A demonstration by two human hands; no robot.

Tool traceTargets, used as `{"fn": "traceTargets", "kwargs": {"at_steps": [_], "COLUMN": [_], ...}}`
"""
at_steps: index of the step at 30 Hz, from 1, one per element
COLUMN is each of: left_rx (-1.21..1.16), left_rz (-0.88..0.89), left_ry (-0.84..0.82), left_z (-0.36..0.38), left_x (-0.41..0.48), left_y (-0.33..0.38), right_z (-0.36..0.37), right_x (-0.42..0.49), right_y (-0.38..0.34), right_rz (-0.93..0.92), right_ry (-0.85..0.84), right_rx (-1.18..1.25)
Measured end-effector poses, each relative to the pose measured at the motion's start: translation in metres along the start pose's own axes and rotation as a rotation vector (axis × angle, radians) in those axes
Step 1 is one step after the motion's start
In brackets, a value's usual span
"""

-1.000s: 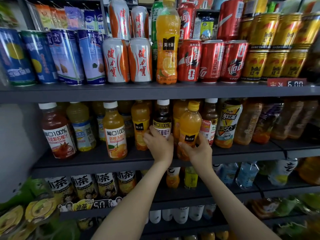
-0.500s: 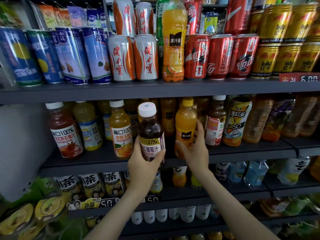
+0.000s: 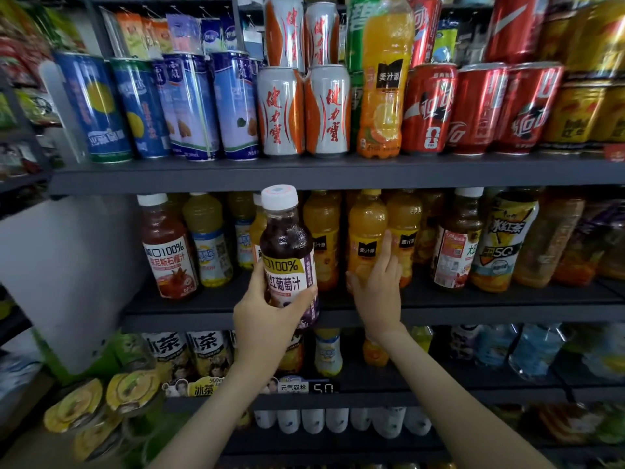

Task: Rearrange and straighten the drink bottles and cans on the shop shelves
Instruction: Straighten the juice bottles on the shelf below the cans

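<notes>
Progress: early, by my reading. One bottle is off the middle shelf (image 3: 473,311) and not yet set back.
- The front row on the middle shelf is mixed. The pomegranate juice bottle (image 3: 169,252) stands toward its left end and the iced tea bottle (image 3: 504,242) toward its right, with orange and pale yellow bottles between. Labels face different ways.
- On the shelf above the middle shelf, a tall orange bottle (image 3: 384,86) stands alone between the white-and-orange cans (image 3: 304,110) and the red cans (image 3: 456,110). It is probably misplaced and still to be sorted.
- The rows below the middle shelf are blurred, so I cannot judge their order.

Task thing: the grape juice bottle (image 3: 287,245) is upright, with its white cap on and its label toward the camera. It is held in the air just in front of the middle shelf's front edge, left of centre.

Grip:
- Left hand (image 3: 270,316): grip clamped round the lower body of the grape juice bottle, thumb on the left side and fingers wrapped across the label's bottom.
- Right hand (image 3: 378,286): grip apart, fingers nearly straight and pointing up. They lie against the lower half of an orange juice bottle (image 3: 367,228) that stands on the middle shelf. It touches the bottle without lifting it. I cannot tell whether the thumb hooks behind.
</notes>
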State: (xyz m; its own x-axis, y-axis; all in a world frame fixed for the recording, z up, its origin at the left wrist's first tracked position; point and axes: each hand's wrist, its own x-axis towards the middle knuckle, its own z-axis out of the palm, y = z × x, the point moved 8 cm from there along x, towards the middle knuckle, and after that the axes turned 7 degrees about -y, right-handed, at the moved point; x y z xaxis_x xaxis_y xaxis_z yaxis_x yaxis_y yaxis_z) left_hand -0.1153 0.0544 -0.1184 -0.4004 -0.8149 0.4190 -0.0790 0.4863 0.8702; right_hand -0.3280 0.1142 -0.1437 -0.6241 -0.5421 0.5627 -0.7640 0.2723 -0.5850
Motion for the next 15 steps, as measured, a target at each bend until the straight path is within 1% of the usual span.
{"fn": "traceTargets", "kwargs": {"at_steps": [4, 6, 8, 10, 13, 15], "left_rx": [0.033, 0.043, 0.064, 0.085, 0.132, 0.151], "left_rz": [-0.022, -0.037, -0.036, -0.02, 0.009, 0.035], "left_ry": [-0.022, -0.031, -0.033, -0.028, -0.022, -0.037], "left_z": [0.002, 0.003, 0.002, 0.002, 0.0, 0.0], "left_x": [0.0, 0.0, 0.001, 0.001, 0.003, 0.003], "left_y": [-0.003, -0.003, -0.001, 0.002, 0.007, 0.011], "right_z": [0.003, -0.002, -0.015, -0.025, -0.027, -0.02], "right_x": [0.013, 0.016, 0.01, -0.002, -0.025, -0.037], "right_y": [-0.002, -0.008, -0.02, -0.037, -0.072, -0.094], "right_rz": [0.027, 0.052, 0.07, 0.043, -0.051, -0.109], "right_ry": [-0.047, -0.066, -0.049, -0.053, -0.219, -0.356], "right_rx": [-0.009, 0.084, 0.171, 0.318, 0.606, 0.722]}}
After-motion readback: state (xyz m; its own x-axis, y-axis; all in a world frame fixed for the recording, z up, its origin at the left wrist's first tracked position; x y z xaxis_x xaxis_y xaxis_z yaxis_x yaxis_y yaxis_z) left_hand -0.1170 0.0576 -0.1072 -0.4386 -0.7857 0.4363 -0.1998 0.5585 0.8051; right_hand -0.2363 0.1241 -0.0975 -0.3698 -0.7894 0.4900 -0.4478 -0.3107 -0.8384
